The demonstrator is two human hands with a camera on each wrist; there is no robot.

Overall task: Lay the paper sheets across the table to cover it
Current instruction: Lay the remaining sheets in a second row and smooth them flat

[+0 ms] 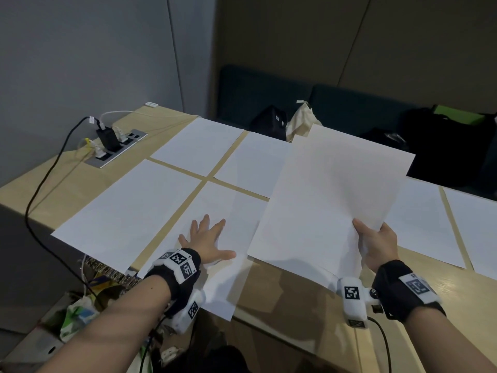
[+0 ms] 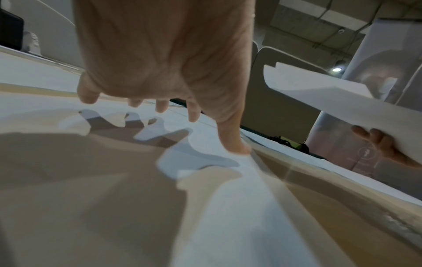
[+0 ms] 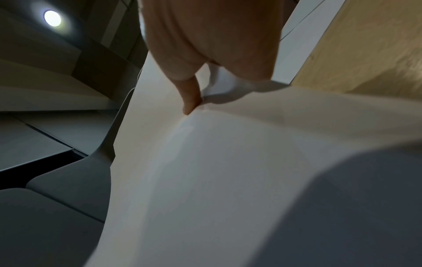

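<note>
Left hand [image 1: 208,239] spread flat, pressing a sheet [image 1: 215,211] onto the counter [image 1: 295,305]. Right hand [image 1: 377,247] pinches a stack of sheets [image 1: 328,200] — raised above the counter. More laid sheets [image 1: 134,200] lie beyond — narrow gaps between.

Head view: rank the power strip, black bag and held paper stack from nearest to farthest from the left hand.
1. Held paper stack, just right of the left hand, gripped by the right hand.
2. Power strip, far left of the table.
3. Black bag, beyond the far edge.
</note>
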